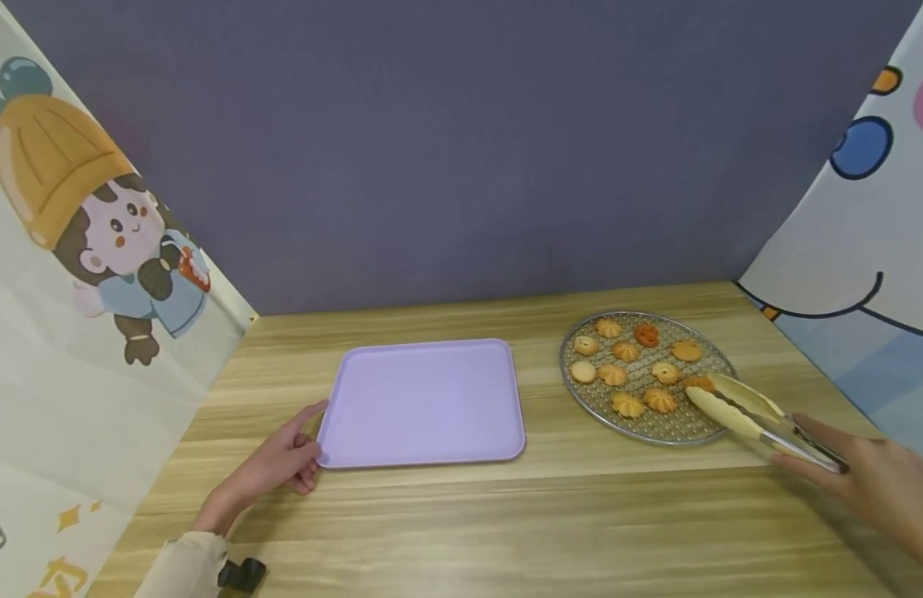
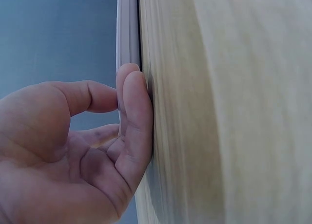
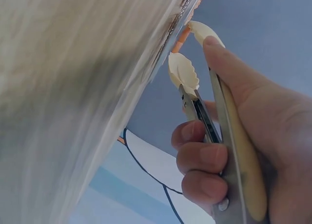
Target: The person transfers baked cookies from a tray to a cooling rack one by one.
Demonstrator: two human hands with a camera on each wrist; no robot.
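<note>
A lavender rectangular tray lies on the wood-grain table. My left hand holds its near left corner, thumb at the front and index finger stretched along the left edge; in the left wrist view, the fingers lie against the outside of the rim. On the right is a round metal mesh tray with several cookies. My right hand grips metal food tongs with cream scalloped tips. Between those tips, at the mesh tray's right side, is an orange-brown cookie, also visible in the right wrist view.
Pale, golden and reddish cookies, among them a dark orange one, spread over the mesh tray. A dark grey panel stands behind the table. Cartoon-printed panels flank both sides. A black object sits by the left sleeve.
</note>
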